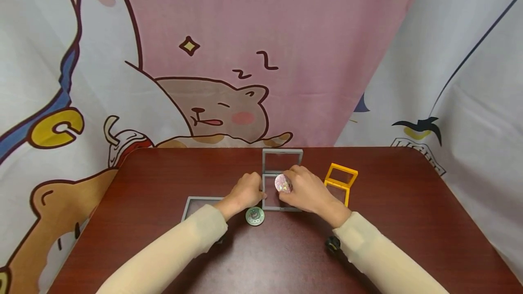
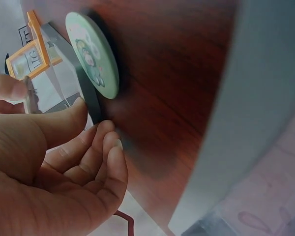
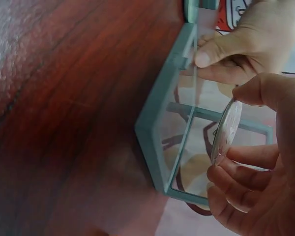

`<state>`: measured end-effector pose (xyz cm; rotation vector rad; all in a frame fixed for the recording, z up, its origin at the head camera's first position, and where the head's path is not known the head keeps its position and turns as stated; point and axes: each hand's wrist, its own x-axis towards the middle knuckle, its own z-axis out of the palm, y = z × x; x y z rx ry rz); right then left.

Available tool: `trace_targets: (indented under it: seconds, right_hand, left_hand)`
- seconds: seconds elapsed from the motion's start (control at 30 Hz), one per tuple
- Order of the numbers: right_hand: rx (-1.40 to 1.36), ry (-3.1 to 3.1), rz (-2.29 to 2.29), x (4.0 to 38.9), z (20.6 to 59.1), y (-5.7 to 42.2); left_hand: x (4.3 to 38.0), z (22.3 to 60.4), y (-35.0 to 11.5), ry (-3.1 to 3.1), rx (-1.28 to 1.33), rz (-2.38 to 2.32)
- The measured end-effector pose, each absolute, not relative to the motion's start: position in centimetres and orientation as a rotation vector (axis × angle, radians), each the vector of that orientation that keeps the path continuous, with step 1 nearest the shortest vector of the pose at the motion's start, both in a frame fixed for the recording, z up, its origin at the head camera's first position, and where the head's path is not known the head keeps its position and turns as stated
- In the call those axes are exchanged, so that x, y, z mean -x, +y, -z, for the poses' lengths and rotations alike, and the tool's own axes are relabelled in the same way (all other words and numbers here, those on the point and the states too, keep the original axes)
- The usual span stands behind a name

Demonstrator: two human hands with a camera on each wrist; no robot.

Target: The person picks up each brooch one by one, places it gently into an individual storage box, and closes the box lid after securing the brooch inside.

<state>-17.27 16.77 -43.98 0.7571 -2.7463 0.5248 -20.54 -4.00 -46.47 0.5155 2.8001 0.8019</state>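
Note:
My right hand (image 1: pixel 304 189) holds a round pink button badge (image 1: pixel 283 183) by its edge, thumb on one side and fingers on the other. The badge's pin back (image 3: pixel 217 133) shows in the right wrist view. Below it lies a grey hinged display frame (image 1: pixel 282 209), its lid raised at the back and clear film across its opening. The left hand (image 1: pixel 246 190) pinches this frame's left side between thumb and fingers, the other fingers curled. Close by that hand, a green button badge (image 1: pixel 255 216) with a small cartoon figure lies face up on the table.
A smaller orange display frame (image 1: pixel 343 166) stands opened to the right of the grey one. Another grey frame (image 1: pixel 188 208) lies at the left, partly behind the left forearm. The brown table (image 1: pixel 282 257) ends at a printed cloth backdrop (image 1: pixel 318 58).

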Motion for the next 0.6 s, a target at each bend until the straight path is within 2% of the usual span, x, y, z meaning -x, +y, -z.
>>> trace_targets:
  seconds: [0.2,0.37,0.6]
  right_hand:
    - [-0.831,-2.752,-0.435,17.4,44.8,15.9]
    - [-0.856,-2.772,-0.389,17.4,45.5,15.6]
    - [-0.863,-2.787,-0.393,17.4,45.8,15.4]
  left_hand:
    - [22.0,49.5,-4.1,2.811,-0.524,-0.790]
    - [22.0,49.4,-4.2,2.811,-0.517,-0.752]
    - [19.3,44.3,-3.9,2.764,-0.535,-0.835]
